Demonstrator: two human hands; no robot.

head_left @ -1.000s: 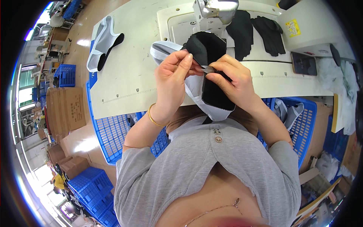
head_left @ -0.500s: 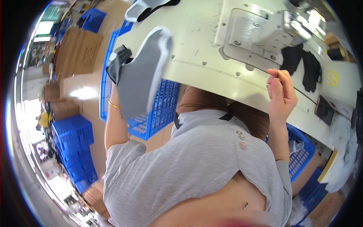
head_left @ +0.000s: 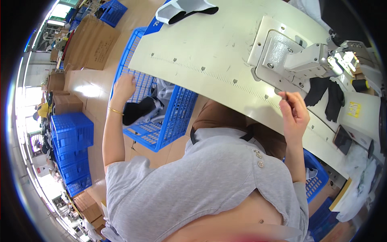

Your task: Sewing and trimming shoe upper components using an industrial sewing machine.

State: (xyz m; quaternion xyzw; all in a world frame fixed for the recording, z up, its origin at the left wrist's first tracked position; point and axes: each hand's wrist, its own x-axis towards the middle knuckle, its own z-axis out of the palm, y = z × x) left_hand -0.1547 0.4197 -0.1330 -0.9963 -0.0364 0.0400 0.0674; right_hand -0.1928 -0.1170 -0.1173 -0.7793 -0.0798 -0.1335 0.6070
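Note:
My left hand (head_left: 124, 86) is over the left side of a blue plastic basket (head_left: 174, 121), its fingers curled in with no cloth showing in them. Below it in the basket lie a black fabric piece (head_left: 138, 111) and grey and white fabric pieces (head_left: 164, 89). My right hand (head_left: 295, 115) is raised by the table's front edge, thumb and fingers pinched around a small dark thing that I cannot make out. Just beyond it stands a white sewing machine (head_left: 308, 60) on the pale table (head_left: 193, 44). Black fabric strips (head_left: 333, 101) lie beside the machine.
A grey, white and black fabric piece (head_left: 187, 10) lies at the table's far left. The phone (head_left: 342, 139) rests at the right. Another blue basket (head_left: 316, 173) sits under the table's right end. Stacked blue crates (head_left: 72, 133) and a cardboard box (head_left: 92, 44) stand on the left floor.
The grey fabric piece with a white edge has left my left hand, which has moved down over the basket. My right hand keeps its pinch. The view has shifted slightly.

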